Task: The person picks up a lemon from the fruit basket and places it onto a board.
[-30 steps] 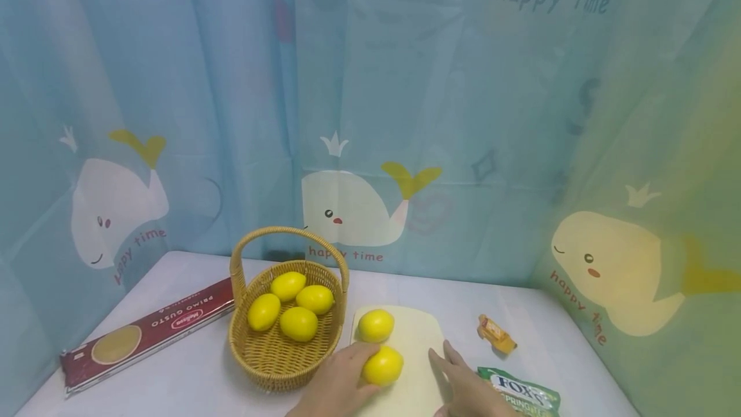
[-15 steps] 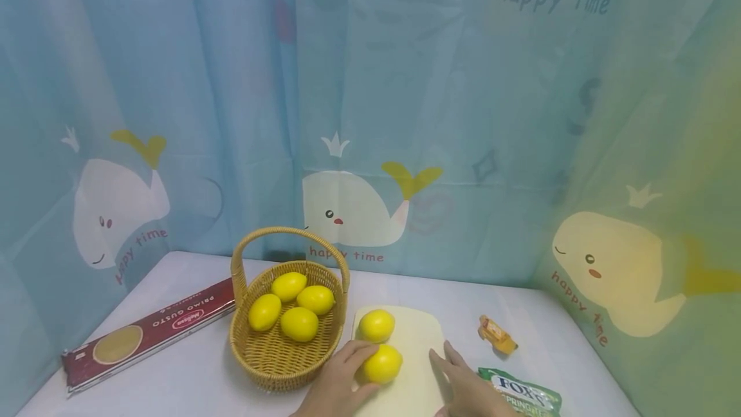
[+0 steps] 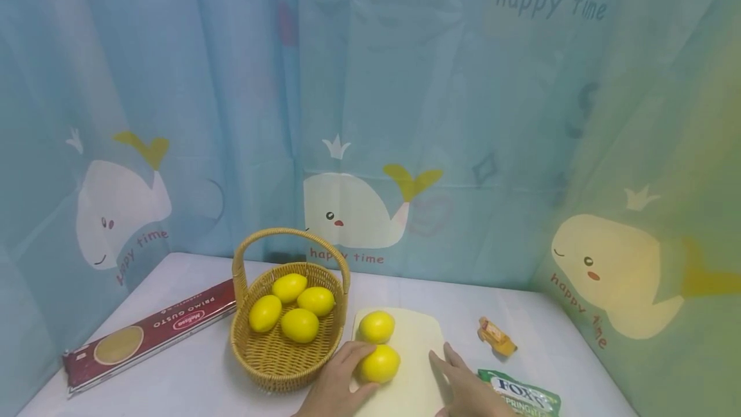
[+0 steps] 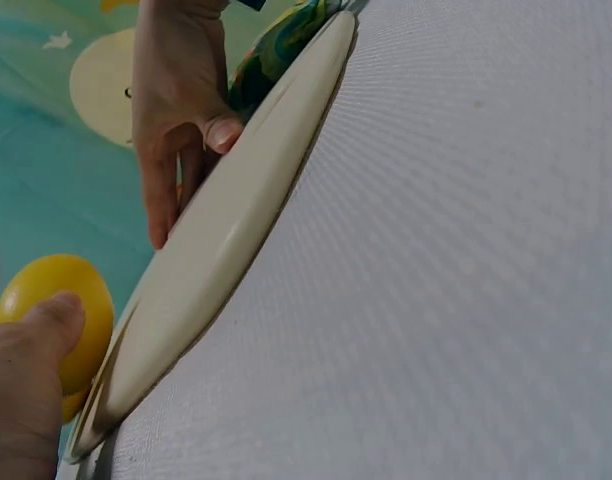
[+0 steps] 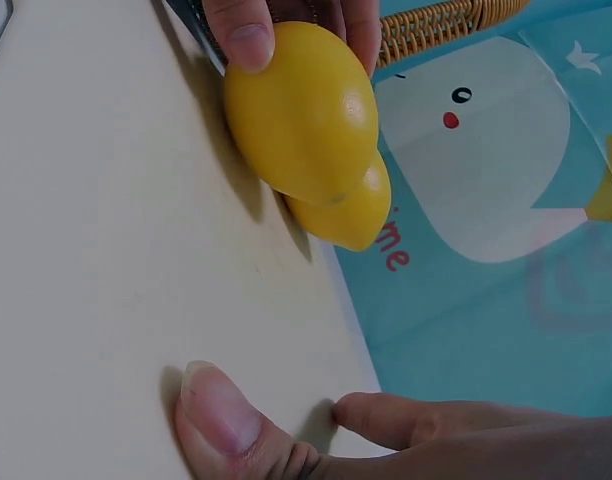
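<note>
Nearest to us, at the board (image 3: pixel 418 365), we see both hands. The left hand (image 3: pixel 338 381) comes in from the board's left side and grips the near lemon (image 3: pixel 380 364) between thumb and fingers, over the board's left part; we cannot tell whether that lemon bears on the board. The right hand (image 3: pixel 467 386) is on the board's right edge, thumb and fingers spread and clasping nothing, fingertips touching the surface.

Just right of the board we find a green pack (image 3: pixel 521 393) lettered FOX'S. The far lemon (image 3: pixel 377 327) sits toward the board's far left corner, right behind the gripped one. Right of the board, beyond the green pack, we see a small orange packet (image 3: pixel 496 337).

Just left of the board stands the basket (image 3: pixel 274 362), its handle upright, with four lemons (image 3: pixel 300 325) inside. Further left of the board a long red pack (image 3: pixel 168 333) lies at a slant. Behind the board we see a blue curtain (image 3: pixel 492 82) printed with whales (image 3: pixel 353 211).
</note>
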The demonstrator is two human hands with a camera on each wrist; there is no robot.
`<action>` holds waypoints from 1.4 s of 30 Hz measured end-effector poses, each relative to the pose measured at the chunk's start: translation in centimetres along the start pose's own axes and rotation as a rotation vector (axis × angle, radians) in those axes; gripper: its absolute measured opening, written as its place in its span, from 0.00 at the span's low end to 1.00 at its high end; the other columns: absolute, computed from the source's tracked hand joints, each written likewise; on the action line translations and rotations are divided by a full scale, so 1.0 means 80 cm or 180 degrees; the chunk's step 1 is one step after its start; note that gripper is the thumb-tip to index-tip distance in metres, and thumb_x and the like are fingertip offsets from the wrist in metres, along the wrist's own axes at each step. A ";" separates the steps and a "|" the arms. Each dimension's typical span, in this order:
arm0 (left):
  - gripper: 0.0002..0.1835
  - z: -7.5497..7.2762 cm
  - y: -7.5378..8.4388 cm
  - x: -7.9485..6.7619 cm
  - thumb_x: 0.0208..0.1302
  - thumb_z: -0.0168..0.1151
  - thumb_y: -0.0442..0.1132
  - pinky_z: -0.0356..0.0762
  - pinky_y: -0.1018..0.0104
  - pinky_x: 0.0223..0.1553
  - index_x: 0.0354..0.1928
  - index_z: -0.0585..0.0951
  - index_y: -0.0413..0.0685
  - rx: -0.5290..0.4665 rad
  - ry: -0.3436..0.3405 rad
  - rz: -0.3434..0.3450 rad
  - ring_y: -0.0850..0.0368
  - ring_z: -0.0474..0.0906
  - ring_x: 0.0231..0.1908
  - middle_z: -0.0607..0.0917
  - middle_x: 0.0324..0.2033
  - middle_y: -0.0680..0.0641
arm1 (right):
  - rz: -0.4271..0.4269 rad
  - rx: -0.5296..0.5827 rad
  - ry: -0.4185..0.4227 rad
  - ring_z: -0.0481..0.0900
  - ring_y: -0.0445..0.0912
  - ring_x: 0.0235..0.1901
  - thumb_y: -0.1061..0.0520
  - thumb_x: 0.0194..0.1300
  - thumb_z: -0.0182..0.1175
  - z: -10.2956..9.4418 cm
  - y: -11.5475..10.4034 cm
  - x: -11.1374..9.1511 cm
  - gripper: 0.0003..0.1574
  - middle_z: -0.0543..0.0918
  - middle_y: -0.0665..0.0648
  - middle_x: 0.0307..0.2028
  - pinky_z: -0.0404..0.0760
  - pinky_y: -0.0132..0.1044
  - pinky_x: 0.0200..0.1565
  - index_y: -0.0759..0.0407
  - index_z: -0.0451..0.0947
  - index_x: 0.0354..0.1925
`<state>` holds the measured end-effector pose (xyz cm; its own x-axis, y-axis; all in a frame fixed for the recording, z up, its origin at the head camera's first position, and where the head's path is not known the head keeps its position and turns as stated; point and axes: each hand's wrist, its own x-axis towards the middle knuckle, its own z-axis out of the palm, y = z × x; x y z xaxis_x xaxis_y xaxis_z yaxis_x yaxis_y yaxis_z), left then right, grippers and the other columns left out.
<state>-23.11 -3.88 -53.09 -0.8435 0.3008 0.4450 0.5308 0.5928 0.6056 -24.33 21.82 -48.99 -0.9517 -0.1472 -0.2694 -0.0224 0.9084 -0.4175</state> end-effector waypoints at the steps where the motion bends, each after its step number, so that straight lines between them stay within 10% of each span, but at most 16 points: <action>1: 0.29 0.000 0.001 0.000 0.54 0.68 0.49 0.75 0.60 0.59 0.60 0.73 0.62 -0.0002 0.0015 -0.0006 0.63 0.74 0.55 0.76 0.55 0.60 | -0.0012 -0.0013 0.0002 0.58 0.71 0.65 0.46 0.24 0.79 0.000 0.000 0.000 0.67 0.53 0.74 0.70 0.64 0.67 0.60 0.55 0.65 0.67; 28: 0.31 0.000 0.003 -0.001 0.56 0.67 0.46 0.69 0.54 0.64 0.63 0.68 0.62 0.0171 -0.0010 -0.0109 0.58 0.68 0.62 0.71 0.62 0.57 | 0.0120 0.0110 -0.0099 0.57 0.72 0.65 0.48 0.25 0.77 -0.001 -0.003 0.001 0.67 0.52 0.73 0.70 0.65 0.67 0.59 0.53 0.64 0.68; 42: 0.31 -0.006 0.011 0.000 0.53 0.69 0.47 0.74 0.55 0.60 0.60 0.72 0.59 0.0718 0.0378 0.0493 0.57 0.69 0.61 0.68 0.63 0.54 | 0.0164 -0.0066 -0.0113 0.57 0.71 0.65 0.46 0.24 0.77 0.001 -0.001 0.005 0.67 0.52 0.72 0.71 0.66 0.68 0.58 0.52 0.64 0.68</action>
<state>-22.62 -3.69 -52.24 -0.7314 0.3190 0.6027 0.6097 0.7017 0.3686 -24.71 21.65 -49.16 -0.9403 -0.1134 -0.3208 0.0198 0.9231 -0.3841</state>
